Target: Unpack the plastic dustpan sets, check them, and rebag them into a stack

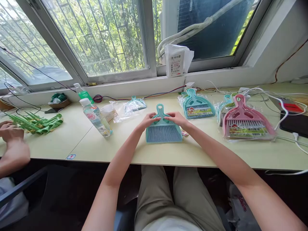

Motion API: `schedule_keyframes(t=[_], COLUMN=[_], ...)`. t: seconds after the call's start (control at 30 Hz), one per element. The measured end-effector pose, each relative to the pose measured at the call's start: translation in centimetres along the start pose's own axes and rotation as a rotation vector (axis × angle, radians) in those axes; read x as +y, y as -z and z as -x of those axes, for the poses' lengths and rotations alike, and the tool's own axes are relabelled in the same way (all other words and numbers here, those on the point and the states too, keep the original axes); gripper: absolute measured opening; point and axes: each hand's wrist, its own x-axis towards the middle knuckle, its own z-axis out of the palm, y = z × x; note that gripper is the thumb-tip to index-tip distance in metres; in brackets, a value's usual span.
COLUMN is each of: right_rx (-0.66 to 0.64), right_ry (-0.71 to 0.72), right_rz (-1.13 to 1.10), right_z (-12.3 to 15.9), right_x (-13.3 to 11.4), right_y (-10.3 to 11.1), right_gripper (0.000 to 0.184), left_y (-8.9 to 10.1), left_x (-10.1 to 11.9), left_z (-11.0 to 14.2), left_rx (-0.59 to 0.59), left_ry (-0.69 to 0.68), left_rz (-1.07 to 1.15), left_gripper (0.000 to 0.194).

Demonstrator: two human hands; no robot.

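In the middle of the table, a teal mini dustpan and brush set (164, 128) stands with its grey bristles toward me and its looped handle up. My left hand (149, 121) grips its left shoulder, the thumb lying across the front. On the opposite shoulder my right hand (177, 118) holds it the same way, thumb inward. The fingers behind the pan are partly hidden. A small printed card (184, 132) peeks out beside the pan's right edge, below my right hand. Behind the set lies a clear plastic bag (120, 112) next to another teal set (135, 104).
Wrapped teal sets (197, 104) and a wrapped pink set (249, 120) lie to the right, near white cables (285, 107) and a black phone (295, 123). Water bottles (96, 118) stand on the left. Farther left, a co-worker's hand (11, 131) is by green stalks (36, 123).
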Motion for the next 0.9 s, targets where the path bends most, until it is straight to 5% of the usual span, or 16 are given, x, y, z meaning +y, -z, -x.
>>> schedule_keyframes(t=[0.17,0.43,0.57,0.67,0.9], right_rx=[0.117,0.143,0.085,-0.076,-0.314], right_ry=[-0.019,-0.037,0.154,0.183,0.201], right_rz=[-0.057,0.011,0.386,0.662,0.778], right_z=[-0.1,-0.6,-1.0,-1.1,-1.0], right_x=[0.1,1.4,2.1,2.7,2.4], right_y=[-1.0,0.4,3.3,4.4,3.6], right_gripper=[0.044,0.047,0.028,0.031,0.042], left_y=[0.1,2.7,3.4,3.6,4.5], left_x=[0.2,-1.2,-2.6,-3.4,-5.0], left_z=[0.1,0.1,-0.8,-1.6,-3.1], left_rx=[0.029,-0.194,-0.049,0.088,0.385], left_ry=[-0.006,0.09,0.069,-0.006,-0.02], left_rz=[0.012,0.041,0.151,0.26,0.36], left_gripper=[0.045,0.051,0.053,0.056,0.064])
